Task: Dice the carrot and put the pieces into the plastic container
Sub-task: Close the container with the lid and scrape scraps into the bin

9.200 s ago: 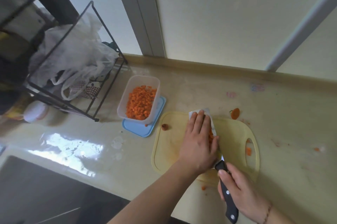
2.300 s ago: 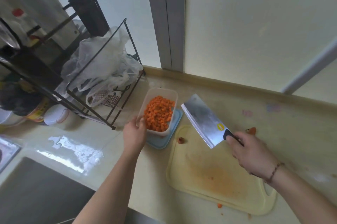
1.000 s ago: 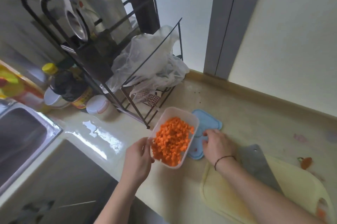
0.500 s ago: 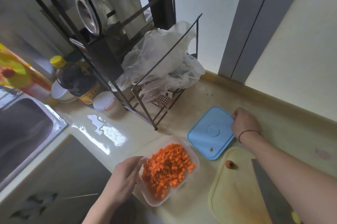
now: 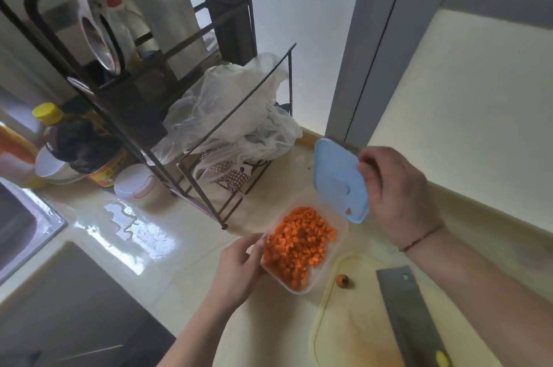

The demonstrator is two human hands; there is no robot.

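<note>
Head view: the left hand (image 5: pixel 236 268) grips the near-left rim of the plastic container (image 5: pixel 302 247) of diced carrot (image 5: pixel 299 244) at the desk's (image 5: pixel 179 265) front edge. The right hand (image 5: pixel 395 196), fingers curled, has lifted the blue lid (image 5: pixel 339 184) off the desk, tilted above the container. The cleaver (image 5: pixel 410 315) and cutting board (image 5: pixel 353 330) are cut off below.
</note>
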